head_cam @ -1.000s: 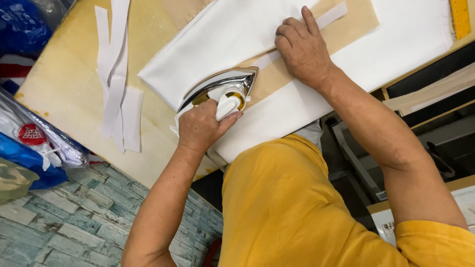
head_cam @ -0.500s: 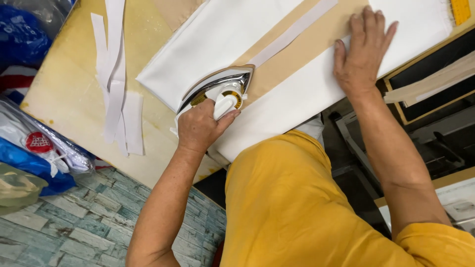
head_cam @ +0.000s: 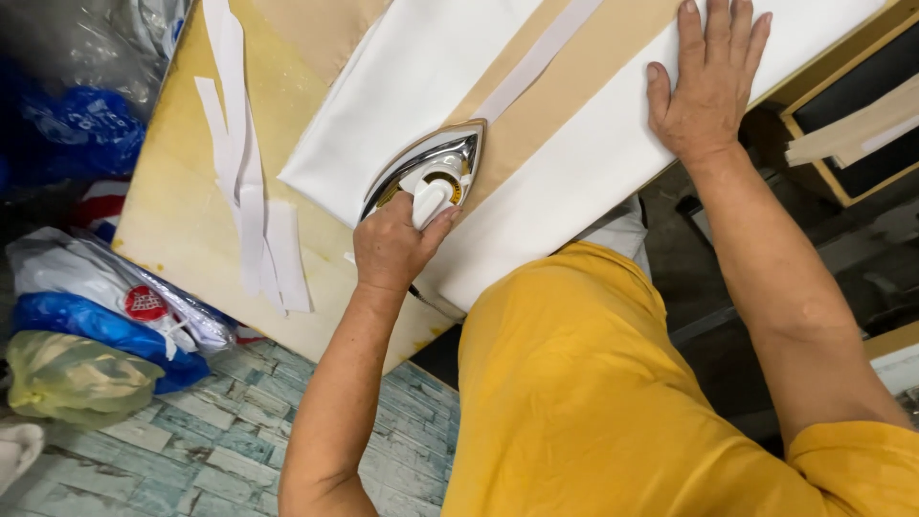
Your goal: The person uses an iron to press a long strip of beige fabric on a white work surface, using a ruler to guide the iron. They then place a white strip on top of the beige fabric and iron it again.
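Left of the yellow table (head_cam: 182,239), a clear plastic bag (head_cam: 115,287) with a round red label (head_cam: 145,303) lies on a blue bag (head_cam: 96,330).

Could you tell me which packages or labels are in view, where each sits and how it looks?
Clear plastic bag with a round red label: on the floor at left, crumpled, white contents.
Blue bag: under it, long and rumpled.
Olive-green bag: lowest left, bulging.
Dark blue bag: upper left, crinkled.

Bright, even overhead light, soft shadows only. White fabric (head_cam: 421,86) near blown out; specular glare on the iron (head_cam: 426,170) chrome. Top-left plastic bags (head_cam: 86,115) dim and slightly soft. Centre sharp, mild wide-angle stretch at edges.
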